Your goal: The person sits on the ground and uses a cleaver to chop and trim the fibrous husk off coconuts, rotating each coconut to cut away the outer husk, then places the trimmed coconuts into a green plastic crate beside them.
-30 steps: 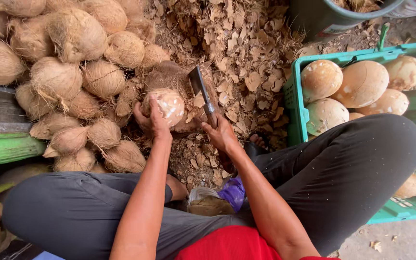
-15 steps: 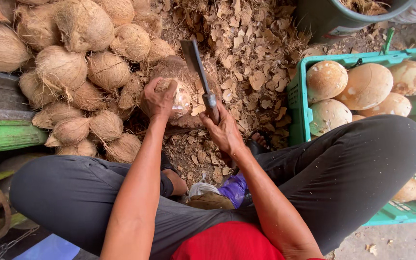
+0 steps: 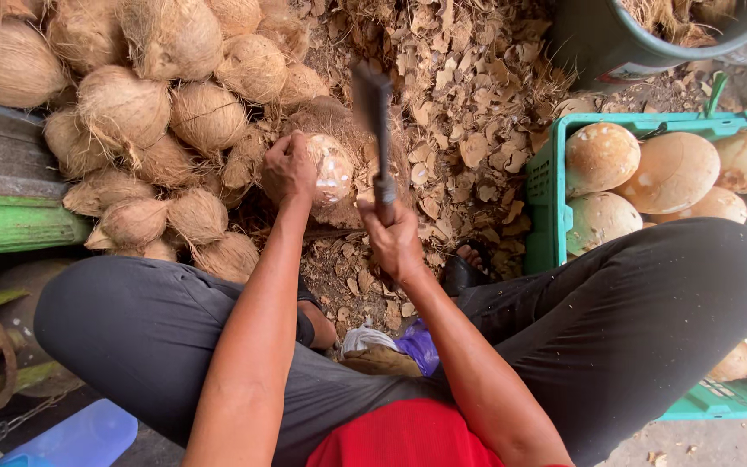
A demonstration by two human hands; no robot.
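Between the person's knees, the left hand (image 3: 288, 166) wraps its fingers over one partly husked coconut (image 3: 328, 168) resting on a heap of husk chips (image 3: 469, 112). Right hand (image 3: 393, 240) is closed round one cleaver (image 3: 374, 121), blade raised just beside it. Five peeled coconuts (image 3: 672, 171) show in one green crate (image 3: 546, 186).

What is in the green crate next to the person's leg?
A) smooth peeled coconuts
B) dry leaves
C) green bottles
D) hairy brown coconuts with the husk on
A: the green crate on the person's right holds smooth, pale tan peeled coconuts, while the hairy unpeeled coconuts lie piled on the other side.
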